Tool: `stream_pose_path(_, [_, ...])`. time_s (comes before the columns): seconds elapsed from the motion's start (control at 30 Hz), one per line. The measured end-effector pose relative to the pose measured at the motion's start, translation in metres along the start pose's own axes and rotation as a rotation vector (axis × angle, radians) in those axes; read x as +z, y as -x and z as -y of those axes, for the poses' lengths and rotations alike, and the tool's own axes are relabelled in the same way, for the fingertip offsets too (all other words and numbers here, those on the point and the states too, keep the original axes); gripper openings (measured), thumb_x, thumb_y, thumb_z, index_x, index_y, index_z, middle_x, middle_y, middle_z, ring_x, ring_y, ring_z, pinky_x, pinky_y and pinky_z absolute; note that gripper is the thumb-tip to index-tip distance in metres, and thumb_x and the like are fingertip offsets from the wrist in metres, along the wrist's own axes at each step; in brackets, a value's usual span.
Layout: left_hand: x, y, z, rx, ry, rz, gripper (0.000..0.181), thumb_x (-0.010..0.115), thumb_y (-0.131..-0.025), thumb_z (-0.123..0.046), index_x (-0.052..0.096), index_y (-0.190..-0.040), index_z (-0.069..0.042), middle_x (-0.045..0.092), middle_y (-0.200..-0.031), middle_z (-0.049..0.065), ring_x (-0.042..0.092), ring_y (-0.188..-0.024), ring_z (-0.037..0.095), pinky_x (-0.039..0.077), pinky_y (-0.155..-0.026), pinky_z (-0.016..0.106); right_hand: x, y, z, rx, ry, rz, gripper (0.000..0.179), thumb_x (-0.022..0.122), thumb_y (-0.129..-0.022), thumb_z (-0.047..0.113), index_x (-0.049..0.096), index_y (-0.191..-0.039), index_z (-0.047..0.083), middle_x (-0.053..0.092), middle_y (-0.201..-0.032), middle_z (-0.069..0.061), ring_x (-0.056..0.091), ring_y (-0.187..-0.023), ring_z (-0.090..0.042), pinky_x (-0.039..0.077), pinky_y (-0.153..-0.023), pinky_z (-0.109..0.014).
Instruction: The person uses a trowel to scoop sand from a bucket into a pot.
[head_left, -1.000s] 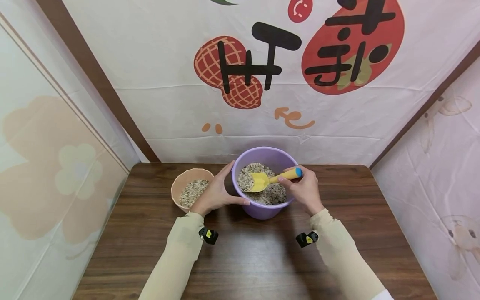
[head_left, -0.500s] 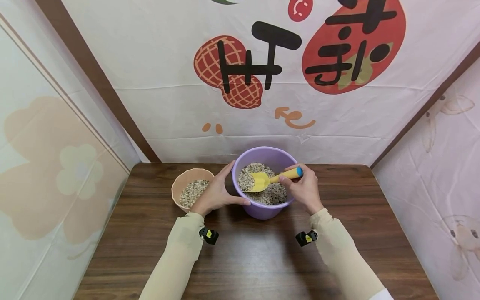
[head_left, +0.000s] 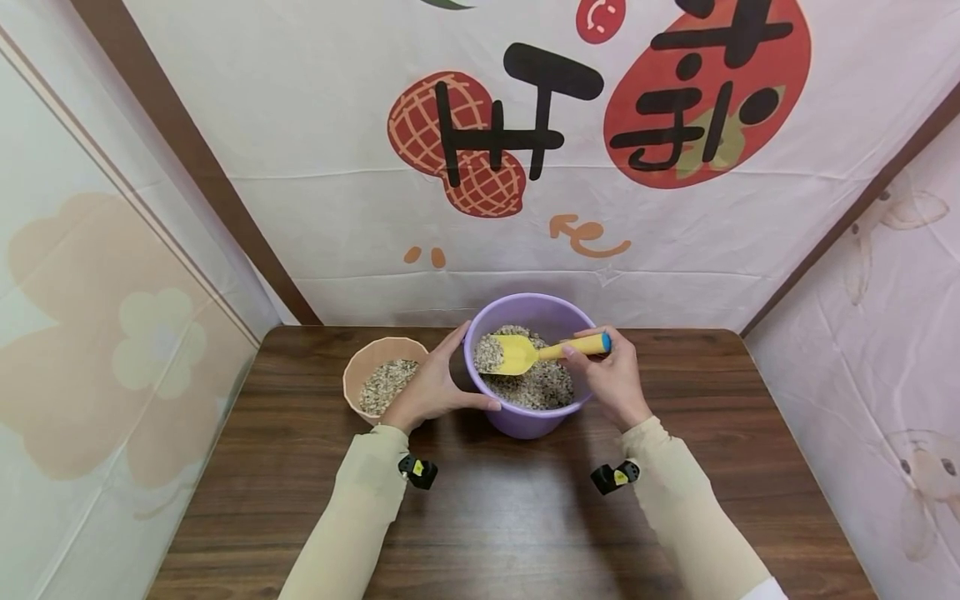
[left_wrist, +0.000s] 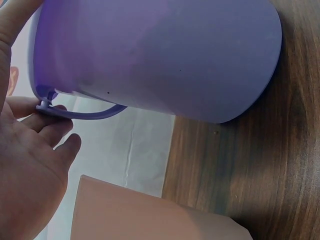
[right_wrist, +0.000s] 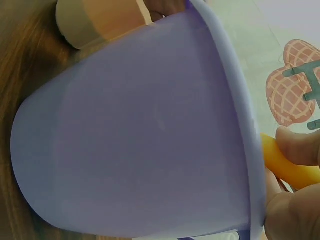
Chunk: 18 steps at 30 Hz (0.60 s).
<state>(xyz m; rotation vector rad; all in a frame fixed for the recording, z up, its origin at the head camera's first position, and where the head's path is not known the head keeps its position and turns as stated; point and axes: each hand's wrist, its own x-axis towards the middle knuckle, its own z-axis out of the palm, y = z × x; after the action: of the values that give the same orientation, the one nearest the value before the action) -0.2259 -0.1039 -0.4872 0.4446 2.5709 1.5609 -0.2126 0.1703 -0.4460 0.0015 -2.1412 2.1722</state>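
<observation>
A purple bucket (head_left: 525,422) stands on the table, partly filled with a speckled grain mix (head_left: 543,387). My left hand (head_left: 435,379) holds its left side, thumb on the front rim and fingers reaching to the back; in the left wrist view they lie by the bucket's handle (left_wrist: 95,115). My right hand (head_left: 615,379) grips the blue-tipped handle of a yellow scoop (head_left: 517,356). The blade carries grain and sits inside the bucket's mouth, over the mix. In the right wrist view the bucket's wall hides the blade.
A peach-coloured bowl (head_left: 356,375) with more of the same grain stands left of the bucket, partly behind my left hand. The brown wooden table (head_left: 510,525) ends at a printed cloth wall (head_left: 337,242) right behind the bucket. Cloth walls also flank both sides.
The loaded scoop has risen a little off the grain, its handle shifting slightly right with my right hand. My left hand and the bucket have stayed in place.
</observation>
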Motion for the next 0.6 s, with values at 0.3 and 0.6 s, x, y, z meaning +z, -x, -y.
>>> stream_pose_path(0.3, [0.0,0.001,-0.001,0.006,-0.006,0.001,0.14,0.098,-0.049,-0.059,0.022,-0.163,-0.03,0.026,-0.165,-0.004,0.025,-0.15,0.019,0.024,-0.119,0.052,-0.008,0.004,-0.001,0.065,-0.235,0.004,0.033,0.063,-0.093,-0.014,0.046,-0.121,-0.018,0.069,-0.11,-0.025,0.074,-0.094,-0.024,0.054,-0.094,-0.047])
stream_pose_path(0.6, [0.0,0.001,-0.002,-0.015,-0.007,-0.002,0.141,0.099,-0.049,-0.058,0.022,-0.163,-0.029,0.025,-0.165,-0.003,0.024,-0.15,0.02,0.024,-0.119,0.053,-0.019,0.013,0.006,0.031,-0.345,-0.02,0.04,0.063,-0.094,-0.011,0.04,-0.125,-0.023,0.061,-0.11,-0.017,0.072,-0.098,-0.023,0.053,-0.096,-0.044])
